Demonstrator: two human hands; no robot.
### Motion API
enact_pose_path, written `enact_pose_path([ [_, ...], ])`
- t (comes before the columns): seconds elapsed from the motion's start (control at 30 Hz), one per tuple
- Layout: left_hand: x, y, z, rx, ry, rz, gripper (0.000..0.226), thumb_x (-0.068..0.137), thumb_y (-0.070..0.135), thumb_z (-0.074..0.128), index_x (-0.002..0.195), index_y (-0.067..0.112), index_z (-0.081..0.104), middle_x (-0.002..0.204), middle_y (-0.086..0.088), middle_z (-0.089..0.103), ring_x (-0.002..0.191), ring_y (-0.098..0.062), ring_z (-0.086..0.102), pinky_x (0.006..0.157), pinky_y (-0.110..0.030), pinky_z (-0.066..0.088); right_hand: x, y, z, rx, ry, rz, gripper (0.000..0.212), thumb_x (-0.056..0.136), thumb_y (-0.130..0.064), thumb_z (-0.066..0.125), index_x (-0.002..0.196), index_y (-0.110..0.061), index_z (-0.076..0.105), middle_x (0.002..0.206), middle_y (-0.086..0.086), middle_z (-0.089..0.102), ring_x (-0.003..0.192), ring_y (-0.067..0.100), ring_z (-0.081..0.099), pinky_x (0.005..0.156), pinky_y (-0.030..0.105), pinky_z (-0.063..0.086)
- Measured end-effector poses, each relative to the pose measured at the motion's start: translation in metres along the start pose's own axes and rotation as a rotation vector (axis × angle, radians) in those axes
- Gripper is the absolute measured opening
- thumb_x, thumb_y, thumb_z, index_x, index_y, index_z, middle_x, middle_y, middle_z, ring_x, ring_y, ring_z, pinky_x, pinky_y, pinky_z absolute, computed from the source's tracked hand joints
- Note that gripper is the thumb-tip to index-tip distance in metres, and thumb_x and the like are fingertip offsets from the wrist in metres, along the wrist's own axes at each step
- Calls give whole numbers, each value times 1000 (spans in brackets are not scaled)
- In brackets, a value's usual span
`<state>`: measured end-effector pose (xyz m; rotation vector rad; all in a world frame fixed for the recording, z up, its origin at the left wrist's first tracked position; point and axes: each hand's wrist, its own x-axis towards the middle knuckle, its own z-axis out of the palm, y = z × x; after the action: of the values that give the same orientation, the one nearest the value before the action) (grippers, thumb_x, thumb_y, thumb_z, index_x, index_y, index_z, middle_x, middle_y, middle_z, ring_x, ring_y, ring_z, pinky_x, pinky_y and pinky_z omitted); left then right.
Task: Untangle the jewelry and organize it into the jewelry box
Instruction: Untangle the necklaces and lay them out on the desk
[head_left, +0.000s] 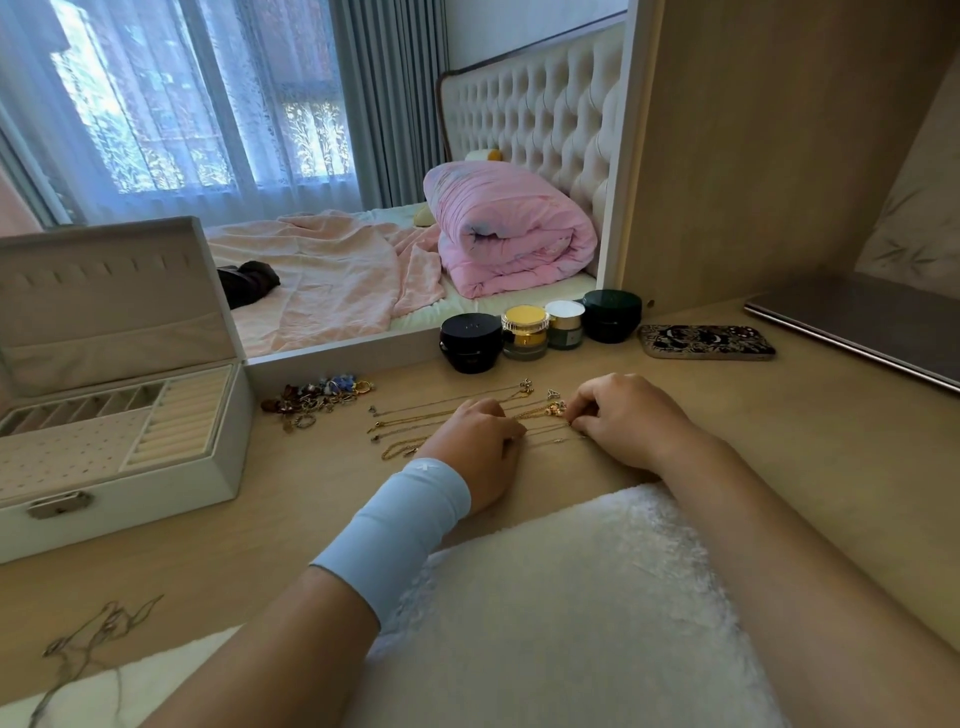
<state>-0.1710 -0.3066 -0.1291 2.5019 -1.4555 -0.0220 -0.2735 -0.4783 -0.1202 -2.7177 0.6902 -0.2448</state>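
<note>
White jewelry box (119, 431) stood open well left of both hands. Gold necklaces (415, 415) lay in rows beside and under the left hand (478, 441), whose curled fingers pinched a fine chain (548, 438); the right hand (623, 415) pinched it farther along. Pulling apart too hard might tighten a knot or drag neighbouring rows together.

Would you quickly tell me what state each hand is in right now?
Left hand: fingers curled, pinching the thin gold chain necklace.
Right hand: fingers curled, pinching the same necklace further along.
</note>
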Motion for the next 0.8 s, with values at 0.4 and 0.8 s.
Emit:
enact_pose_path([
  [0.4, -17, -5, -5, 20, -3, -30, 36, 100, 28, 42, 132, 26, 60, 134, 1, 50, 126, -18, 43, 108, -32, 40, -9, -1, 0, 77, 44, 9, 16, 96, -24, 64, 107, -30, 75, 107, -10, 70, 96, 9, 61, 85, 31, 54],
  [0.8, -92, -49, -69, -42, 96, -123, 23, 98, 33, 51, 114, 32, 66, 98, 14, 58, 87, -7, 54, 80, -20, 42, -40, -101, -2, 156, 12, -310, 14, 99, -26, 62, 108, -27, 72, 98, -14, 65, 76, -3, 56, 67, 15, 42],
])
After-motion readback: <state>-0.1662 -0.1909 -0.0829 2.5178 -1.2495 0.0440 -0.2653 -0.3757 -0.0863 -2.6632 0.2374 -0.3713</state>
